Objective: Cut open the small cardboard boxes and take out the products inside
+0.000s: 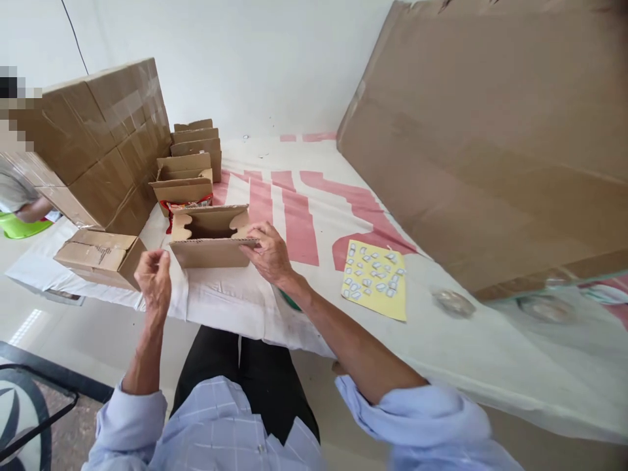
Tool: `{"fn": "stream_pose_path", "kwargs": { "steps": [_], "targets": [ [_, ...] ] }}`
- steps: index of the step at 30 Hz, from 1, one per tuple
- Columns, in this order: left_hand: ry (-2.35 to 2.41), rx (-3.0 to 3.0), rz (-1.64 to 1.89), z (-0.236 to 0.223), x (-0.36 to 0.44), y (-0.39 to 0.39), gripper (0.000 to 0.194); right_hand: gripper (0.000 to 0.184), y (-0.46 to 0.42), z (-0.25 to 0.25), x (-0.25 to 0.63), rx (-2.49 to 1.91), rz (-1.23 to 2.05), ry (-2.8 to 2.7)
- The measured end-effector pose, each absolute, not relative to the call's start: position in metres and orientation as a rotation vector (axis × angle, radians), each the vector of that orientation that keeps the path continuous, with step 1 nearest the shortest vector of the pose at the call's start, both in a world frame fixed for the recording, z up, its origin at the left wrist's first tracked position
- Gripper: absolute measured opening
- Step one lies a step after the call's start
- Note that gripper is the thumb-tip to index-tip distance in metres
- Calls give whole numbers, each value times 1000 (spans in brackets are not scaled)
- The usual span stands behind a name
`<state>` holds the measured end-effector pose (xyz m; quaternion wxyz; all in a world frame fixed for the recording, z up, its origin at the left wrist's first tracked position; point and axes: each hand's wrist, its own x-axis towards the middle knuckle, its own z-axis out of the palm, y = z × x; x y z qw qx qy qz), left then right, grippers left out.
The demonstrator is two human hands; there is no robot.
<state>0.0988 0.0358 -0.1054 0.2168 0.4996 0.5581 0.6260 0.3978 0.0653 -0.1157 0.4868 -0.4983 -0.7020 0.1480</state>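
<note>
An open cardboard box (210, 254) stands in front of me near the table's edge, its top flaps raised and its inside dark. My right hand (271, 254) grips its front right corner, thumb and fingers closed on the cardboard edge. To the left of this box, apart from it, my left hand (154, 278) is raised with its fingers curled together; whatever they may hold is hidden. Just beyond that hand lies a closed cardboard box (101, 255). A red packet (169, 208) shows behind the open box.
Several open boxes (184, 167) stand in a row behind, beside a stack of taped cartons (105, 137). A yellow sheet with small white pieces (373, 281) lies on the cloth-covered table (314, 314). A large cardboard sheet (490, 144) leans at right. Another person's arm (34, 210) shows far left.
</note>
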Motion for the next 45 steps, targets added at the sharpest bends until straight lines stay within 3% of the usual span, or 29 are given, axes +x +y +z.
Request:
{"fn": "stream_pose_path", "kwargs": {
  "steps": [4,11,22,29,36,45],
  "targets": [
    [1469,1420,1386,-122,132,38,40,15,90,-105,348,-1306,264,-1711],
    [1522,1339,1325,-129,148,125,53,49,71,-107,345,-1189,242,-1788],
    [1513,1298,1316,-134,133,195,59,23,-14,-185,440,-1356,122,-1643],
    [1485,1316,1274,-120,143,263,63,22,-34,-214,449,-1420,110,-1624],
    [1495,1328,1199,-113,157,314,53,25,-35,-216,448,-1469,97,-1638],
    [1392,1423,1130,-111,164,297,49,28,-32,-214,446,-1564,75,-1674]
  ]
}}
